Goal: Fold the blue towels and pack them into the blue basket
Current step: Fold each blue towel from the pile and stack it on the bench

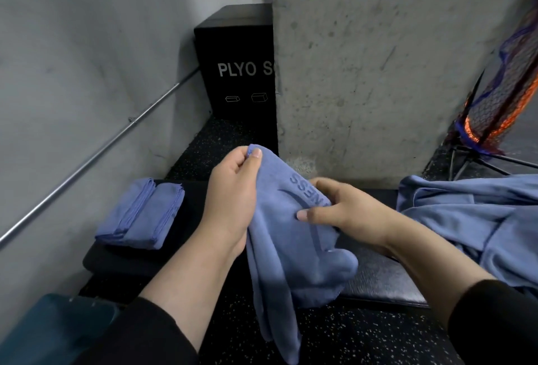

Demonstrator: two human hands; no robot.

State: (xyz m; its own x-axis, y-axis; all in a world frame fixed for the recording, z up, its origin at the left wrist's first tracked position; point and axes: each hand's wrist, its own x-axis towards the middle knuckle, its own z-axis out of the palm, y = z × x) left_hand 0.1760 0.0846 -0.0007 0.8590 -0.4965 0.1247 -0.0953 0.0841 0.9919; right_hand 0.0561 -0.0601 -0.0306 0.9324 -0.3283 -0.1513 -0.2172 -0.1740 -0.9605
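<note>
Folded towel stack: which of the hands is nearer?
Left. The left hand grips the held towel just right of the folded towel stack; the right hand is farther right.

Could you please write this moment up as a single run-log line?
phase: folding | left hand: pinches towel corner | right hand: grips towel | folded stack: on bench | unfolded pile: right

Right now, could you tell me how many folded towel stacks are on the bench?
2, side by side and touching at the bench's left end: one stack nearer the wall, the other right of it. The unfolded pile at right may hide more.
</note>
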